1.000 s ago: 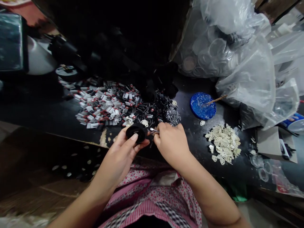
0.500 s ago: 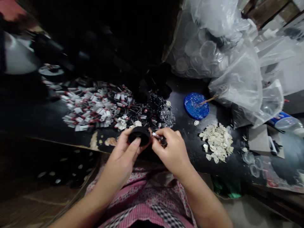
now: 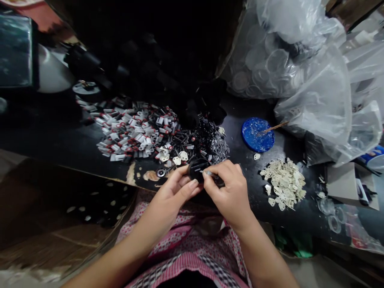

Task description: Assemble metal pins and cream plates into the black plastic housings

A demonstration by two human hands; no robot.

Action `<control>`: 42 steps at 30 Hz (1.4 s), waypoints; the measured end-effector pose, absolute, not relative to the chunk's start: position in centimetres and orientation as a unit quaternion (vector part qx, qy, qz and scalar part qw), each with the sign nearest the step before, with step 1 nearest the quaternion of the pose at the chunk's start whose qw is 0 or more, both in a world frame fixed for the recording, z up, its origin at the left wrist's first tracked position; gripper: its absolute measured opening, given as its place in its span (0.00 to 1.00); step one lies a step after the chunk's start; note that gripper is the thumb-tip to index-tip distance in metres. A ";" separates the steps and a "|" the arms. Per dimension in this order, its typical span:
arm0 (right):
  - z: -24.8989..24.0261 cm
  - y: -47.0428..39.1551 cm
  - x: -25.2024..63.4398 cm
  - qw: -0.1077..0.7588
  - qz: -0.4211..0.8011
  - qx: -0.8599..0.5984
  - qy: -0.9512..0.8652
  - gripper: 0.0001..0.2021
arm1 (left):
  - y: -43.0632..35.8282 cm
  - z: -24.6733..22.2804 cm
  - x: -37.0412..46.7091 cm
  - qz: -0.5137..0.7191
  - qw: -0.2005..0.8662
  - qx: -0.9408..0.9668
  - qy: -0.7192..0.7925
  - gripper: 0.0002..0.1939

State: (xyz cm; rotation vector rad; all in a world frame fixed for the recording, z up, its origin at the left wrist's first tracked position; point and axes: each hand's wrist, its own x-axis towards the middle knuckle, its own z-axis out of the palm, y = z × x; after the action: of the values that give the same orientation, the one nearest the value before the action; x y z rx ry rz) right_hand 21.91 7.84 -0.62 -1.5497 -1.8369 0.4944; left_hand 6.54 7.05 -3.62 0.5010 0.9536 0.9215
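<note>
My left hand (image 3: pixel 177 190) is closed around a black round plastic housing (image 3: pixel 197 166), thumb along its near rim. Against the right side of that housing, my right hand (image 3: pixel 229 190) pinches a small dark piece (image 3: pixel 220 182) with a light tip; its kind is mostly hidden by the fingers. Both hands are over the bench's front edge. Just beyond them lie a few cream flat plates (image 3: pixel 177 160), a small ring (image 3: pixel 161 173) and a heap of black and grey small parts (image 3: pixel 207 138).
A large pile of grey-white tubular pieces with red bands (image 3: pixel 132 130) lies to the left. Rightward are a blue lid (image 3: pixel 255 146) with a stick (image 3: pixel 274 127) and clear paste, a heap of cream plates (image 3: pixel 285 184), and plastic bags (image 3: pixel 318 88). An open box (image 3: pixel 342 180) stands far right.
The housing has turned from showing its hollow opening to a flatter, darker face. The right fingers and their piece have come against it. The whole view has shifted slightly left.
</note>
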 end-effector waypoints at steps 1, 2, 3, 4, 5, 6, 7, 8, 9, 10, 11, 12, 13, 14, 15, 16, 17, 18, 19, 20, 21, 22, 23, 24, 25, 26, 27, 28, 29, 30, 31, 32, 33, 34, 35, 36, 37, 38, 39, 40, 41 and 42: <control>-0.6 7.9 21.9 0.328 0.184 -0.594 -0.711 0.05 | 7.1 -3.6 6.6 0.422 0.760 0.233 0.436 0.13; -0.5 7.9 21.9 0.316 0.178 -0.595 -0.717 0.05 | 7.1 -3.6 6.6 0.421 0.760 0.236 0.436 0.13; -0.4 7.9 21.8 0.301 0.169 -0.598 -0.723 0.06 | 7.1 -3.7 6.6 0.421 0.758 0.238 0.438 0.13; -0.3 8.0 21.8 0.285 0.160 -0.601 -0.729 0.07 | 7.2 -3.7 6.6 0.421 0.755 0.240 0.442 0.13; -0.3 8.0 21.8 0.268 0.151 -0.603 -0.736 0.07 | 7.3 -3.7 6.6 0.422 0.751 0.243 0.447 0.13; -0.2 8.1 21.8 0.253 0.144 -0.603 -0.743 0.08 | 7.4 -3.8 6.5 0.422 0.747 0.245 0.452 0.13; -0.2 8.1 21.8 0.239 0.139 -0.600 -0.750 0.08 | 7.5 -3.8 6.5 0.421 0.743 0.249 0.457 0.14; -0.3 8.1 21.8 0.227 0.137 -0.597 -0.757 0.08 | 7.6 -3.9 6.4 0.416 0.740 0.256 0.464 0.14; -0.3 8.1 21.8 0.216 0.138 -0.595 -0.762 0.08 | 7.7 -4.0 6.3 0.407 0.738 0.266 0.469 0.14; -0.3 8.1 21.7 0.208 0.143 -0.594 -0.764 0.07 | 7.7 -4.0 6.1 0.395 0.738 0.279 0.471 0.14; -0.3 8.0 21.7 0.202 0.151 -0.596 -0.762 0.07 | 7.8 -4.1 6.0 0.383 0.738 0.293 0.471 0.14; -0.2 7.9 21.7 0.196 0.160 -0.602 -0.757 0.06 | 7.9 -4.1 5.8 0.373 0.741 0.304 0.469 0.14; 0.0 7.8 21.7 0.188 0.172 -0.609 -0.751 0.06 | 8.0 -4.1 5.7 0.366 0.745 0.311 0.463 0.14; 0.2 7.6 21.8 0.181 0.187 -0.615 -0.745 0.06 | 8.1 -4.1 5.7 0.362 0.750 0.311 0.458 0.14; 0.5 7.5 22.1 0.175 0.203 -0.616 -0.740 0.06 | 8.1 -4.0 5.6 0.359 0.755 0.306 0.455 0.15; 0.7 7.4 22.6 0.176 0.215 -0.618 -0.736 0.07 | 8.1 -4.1 5.6 0.358 0.759 0.296 0.455 0.16; 0.9 7.4 23.4 0.184 0.218 -0.623 -0.728 0.07 | 8.1 -4.1 5.6 0.359 0.761 0.284 0.459 0.16; 1.1 7.4 24.4 0.195 0.208 -0.638 -0.715 0.08 | 8.1 -4.2 5.6 0.363 0.761 0.272 0.465 0.17; 1.1 7.6 25.7 0.204 0.184 -0.665 -0.694 0.09 | 8.1 -4.4 5.7 0.368 0.758 0.262 0.471 0.18; 1.1 7.8 27.2 0.205 0.145 -0.703 -0.665 0.10 | 8.1 -4.6 5.8 0.372 0.755 0.255 0.476 0.19; 1.0 8.1 28.8 0.185 0.097 -0.749 -0.629 0.11 | 8.0 -4.7 5.8 0.377 0.752 0.253 0.479 0.20; 0.8 8.4 30.3 0.143 0.059 -0.789 -0.594 0.11 | 8.0 -4.9 5.9 0.379 0.750 0.253 0.479 0.21; 0.6 8.8 31.7 0.098 0.037 -0.810 -0.577 0.12 | 8.0 -5.1 6.0 0.381 0.749 0.255 0.478 0.21; 0.3 9.1 32.7 0.064 0.020 -0.818 -0.572 0.12 | 8.0 -5.2 6.1 0.383 0.748 0.257 0.477 0.21; 0.1 9.3 33.5 0.035 0.009 -0.818 -0.574 0.13 | 8.0 -5.2 6.2 0.386 0.746 0.256 0.479 0.21; -0.2 9.5 33.9 0.016 -0.001 -0.812 -0.583 0.13 | 8.1 -5.2 6.2 0.388 0.744 0.256 0.480 0.21; -0.4 9.6 34.0 0.005 -0.011 -0.805 -0.593 0.12 | 8.1 -5.2 6.2 0.388 0.743 0.255 0.481 0.21; -0.6 9.7 33.9 -0.002 -0.018 -0.798 -0.602 0.12 | 8.1 -5.2 6.2 0.386 0.744 0.255 0.482 0.21; -0.8 9.7 33.7 -0.006 -0.023 -0.792 -0.610 0.12 | 8.1 -5.2 6.2 0.382 0.745 0.255 0.483 0.21; -0.9 9.7 33.3 -0.007 -0.024 -0.786 -0.618 0.12 | 8.1 -5.3 6.2 0.379 0.747 0.254 0.485 0.22; -1.0 9.7 32.9 -0.005 -0.022 -0.780 -0.625 0.12 | 8.1 -5.3 6.1 0.375 0.747 0.253 0.486 0.22; -1.1 9.7 32.5 -0.002 -0.019 -0.775 -0.631 0.12 | 8.1 -5.4 6.1 0.374 0.747 0.251 0.488 0.23; -1.1 9.7 32.2 0.001 -0.016 -0.772 -0.635 0.12 | 8.1 -5.5 6.0 0.374 0.746 0.249 0.491 0.23; -1.1 9.7 31.9 0.003 -0.013 -0.771 -0.637 0.12 | 8.1 -5.6 6.0 0.373 0.746 0.248 0.492 0.24; -1.2 9.8 31.7 0.005 -0.009 -0.771 -0.637 0.11 | 8.1 -5.6 6.0 0.373 0.747 0.247 0.492 0.24; -1.2 9.9 31.6 0.010 -0.005 -0.774 -0.633 0.11 | 8.1 -5.6 6.0 0.373 0.747 0.247 0.491 0.24; -1.2 9.9 31.4 0.017 0.000 -0.778 -0.628 0.10 | 8.1 -5.6 6.0 0.375 0.747 0.246 0.490 0.24; -1.2 10.0 31.4 0.026 0.006 -0.784 -0.620 0.09 | 8.1 -5.6 6.0 0.377 0.747 0.247 0.488 0.24; -1.2 10.1 31.3 0.035 0.011 -0.793 -0.609 0.08 | 8.2 -5.6 6.0 0.380 0.748 0.250 0.484 0.23; -1.2 10.2 31.3 0.044 0.015 -0.801 -0.597 0.08 | 8.2 -5.5 6.0 0.382 0.749 0.253 0.479 0.23; -1.3 10.3 31.4 0.051 0.016 -0.807 -0.588 0.08 | 8.2 -5.5 6.0 0.384 0.750 0.257 0.474 0.22; -1.3 10.4 31.4 0.053 0.016 -0.809 -0.585 0.08 | 8.2 -5.5 6.0 0.384 0.751 0.259 0.471 0.21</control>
State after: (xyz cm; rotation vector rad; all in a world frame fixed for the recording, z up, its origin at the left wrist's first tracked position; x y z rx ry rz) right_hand 31.42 10.37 -1.34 -2.4597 -1.7769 0.0472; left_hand 6.01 8.18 -5.49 0.5650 1.0292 0.8388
